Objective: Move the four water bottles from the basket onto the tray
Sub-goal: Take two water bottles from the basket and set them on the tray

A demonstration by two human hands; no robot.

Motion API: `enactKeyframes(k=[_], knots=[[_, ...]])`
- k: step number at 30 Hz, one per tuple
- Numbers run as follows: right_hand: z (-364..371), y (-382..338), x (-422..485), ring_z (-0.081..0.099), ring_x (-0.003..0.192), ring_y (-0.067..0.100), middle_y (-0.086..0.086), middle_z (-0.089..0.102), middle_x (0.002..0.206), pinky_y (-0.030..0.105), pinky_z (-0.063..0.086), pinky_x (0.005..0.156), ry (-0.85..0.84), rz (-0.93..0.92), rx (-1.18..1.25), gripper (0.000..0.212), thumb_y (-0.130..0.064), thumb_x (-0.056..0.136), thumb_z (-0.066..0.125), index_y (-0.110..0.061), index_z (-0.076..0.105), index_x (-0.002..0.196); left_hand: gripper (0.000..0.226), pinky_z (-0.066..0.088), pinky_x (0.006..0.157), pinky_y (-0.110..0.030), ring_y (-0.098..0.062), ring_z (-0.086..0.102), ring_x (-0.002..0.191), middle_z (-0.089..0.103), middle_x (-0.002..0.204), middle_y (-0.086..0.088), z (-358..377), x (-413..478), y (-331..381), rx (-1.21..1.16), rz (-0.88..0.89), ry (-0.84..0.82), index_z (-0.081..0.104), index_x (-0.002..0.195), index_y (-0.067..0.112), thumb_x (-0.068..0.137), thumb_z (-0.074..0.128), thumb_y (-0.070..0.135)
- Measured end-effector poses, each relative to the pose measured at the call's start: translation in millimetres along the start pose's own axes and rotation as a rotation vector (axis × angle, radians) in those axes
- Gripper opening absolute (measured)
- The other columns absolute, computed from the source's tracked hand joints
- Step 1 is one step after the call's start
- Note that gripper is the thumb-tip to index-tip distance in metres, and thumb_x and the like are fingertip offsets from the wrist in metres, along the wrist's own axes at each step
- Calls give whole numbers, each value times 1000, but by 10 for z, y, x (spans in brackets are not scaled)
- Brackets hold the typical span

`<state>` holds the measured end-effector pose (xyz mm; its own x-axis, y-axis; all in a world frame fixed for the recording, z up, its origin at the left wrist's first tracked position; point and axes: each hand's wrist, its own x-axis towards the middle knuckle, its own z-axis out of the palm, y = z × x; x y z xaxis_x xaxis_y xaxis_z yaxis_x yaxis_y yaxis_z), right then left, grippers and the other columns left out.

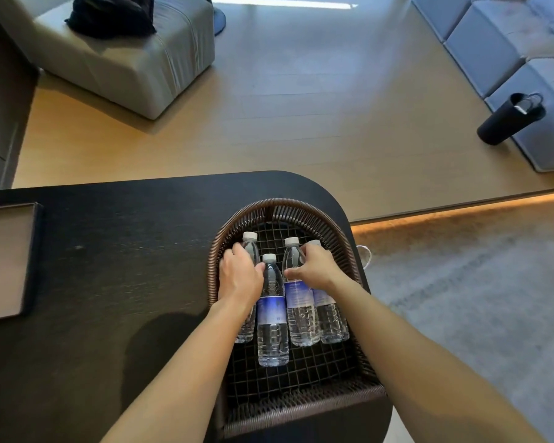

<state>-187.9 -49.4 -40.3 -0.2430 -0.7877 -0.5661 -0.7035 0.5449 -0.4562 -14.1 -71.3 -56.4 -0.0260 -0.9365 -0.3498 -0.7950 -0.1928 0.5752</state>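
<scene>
Four water bottles (271,310) lying in basket (346,247), hands curled over outer two, tray (34,251) empty

Daylight enters from the far side of the room, laying a bright glare strip on the wooden floor (282,91), while a warm glowing band runs along the floor's step edge (461,209). The dark table (109,251) stays dim, with a soft forearm shadow. Wide-angle distortion bends the edges, and the tray (10,260) looks slightly smeared.

Four water bottles (272,310) are lying in the basket (339,238) on the bench (109,251); left hand (239,278) and right hand (317,270) are seemingly closing on the outer two.
</scene>
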Motion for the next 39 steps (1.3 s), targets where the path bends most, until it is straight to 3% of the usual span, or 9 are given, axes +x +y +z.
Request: enactKeyframes(k=[5, 8, 10, 15, 18, 23, 30, 35, 39], knots=[[22, 47, -341, 52, 113, 27, 6, 53, 116, 45, 49, 101, 47, -38, 32, 42, -41, 73, 86, -25, 63, 103, 82, 43, 116, -44, -30, 49, 137, 54, 142, -13, -49, -248, -50, -97, 116, 43, 40, 153, 2, 88, 81, 29], [-2, 122, -604, 55, 109, 15, 4, 50, 127, 20, 45, 91, 13, -65, 159, 61, -27, 80, 86, -16, 53, 130, 86, 46, 112, -40, -24, 51, 130, 55, 134, -8, -121, -434, -114, -113, 207, 48, 42, 154, 4, 84, 84, 29], [-23, 173, -786, 61, 103, 9, 2, 58, 126, 12, 43, 82, 19, -93, 185, 62, -21, 84, 84, -15, 48, 134, 82, 48, 106, -36, -20, 51, 121, 53, 124, -3, -195, -535, -158, -135, 265, 30, 47, 150, 6, 82, 86, 28], [37, 282, -1151, 65, 109, 8, -4, 69, 126, 16, 48, 88, 124, -145, 255, 67, -22, 84, 84, -23, 48, 141, 75, 46, 94, -28, -13, 55, 116, 57, 130, 1, -409, -749, -288, -163, 338, -36, 51, 145, 19, 80, 86, 34], [135, 326, -1365, 65, 107, -5, -15, 69, 120, 31, 53, 103, 201, -201, 295, 66, -20, 83, 86, -27, 53, 140, 76, 54, 98, -35, -14, 63, 120, 67, 133, 3, -501, -916, -380, -197, 369, -44, 48, 146, 27, 81, 86, 37], [265, 358, -1709, 60, 128, 12, -9, 66, 134, 49, 54, 105, 304, -310, 274, 66, -27, 85, 84, -29, 51, 143, 81, 58, 100, -41, -19, 68, 120, 71, 130, -2, -590, -1247, -442, -172, 442, 40, 55, 146, 16, 76, 91, 36], [285, 221, -2324, 59, 127, 14, -3, 65, 136, 47, 57, 103, 441, -416, 273, 69, -28, 82, 86, -25, 51, 142, 80, 56, 93, -27, -21, 70, 115, 73, 127, -7, -873, -1855, -449, -170, 568, 137, 59, 141, 10, 73, 92, 37], [330, 45, -2861, 62, 128, 21, 0, 67, 135, 50, 57, 102, 516, -531, 332, 67, -25, 83, 86, -26, 52, 140, 78, 63, 90, -40, -22, 71, 114, 73, 126, -5, -1233, -2305, -506, -190, 605, 203, 59, 141, 16, 74, 89, 42], [480, -173, -3207, 60, 126, 13, -4, 65, 135, 33, 58, 100, 553, -606, 338, 65, -27, 83, 86, -25, 52, 139, 76, 61, 95, -38, -18, 69, 115, 71, 129, 1, -1525, -2643, -706, -205, 549, 262, 56, 141, 24, 76, 88, 44]])
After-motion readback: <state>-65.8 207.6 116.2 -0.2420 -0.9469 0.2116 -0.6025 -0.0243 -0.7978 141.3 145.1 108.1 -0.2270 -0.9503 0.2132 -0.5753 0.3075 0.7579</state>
